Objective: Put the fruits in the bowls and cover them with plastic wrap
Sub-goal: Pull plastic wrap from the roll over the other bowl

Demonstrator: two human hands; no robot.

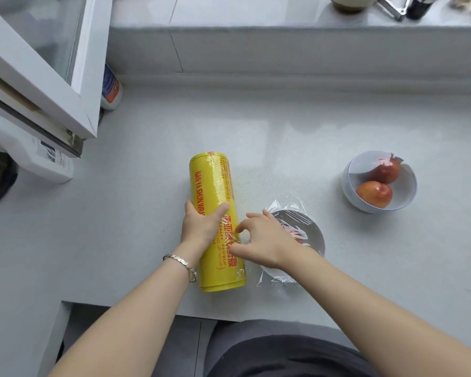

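- Two hands meet at a yellow plastic wrap roll [215, 183] lying on the grey counter [120, 213].
- My left hand [201, 224] curls over the roll's middle, pinning it.
- My right hand [267, 240] touches the roll's right side, fingers half curled at the film edge. I cannot tell whether they have caught any film.
- The roll's long axis runs away from me, so film should pull off rightward.
- Under my right wrist sits the covered bowl [310, 229].
- Farther right, well apart, the uncovered white bowl [350, 172] holds two red fruits [374, 194]. The covered bowl crowds that path.
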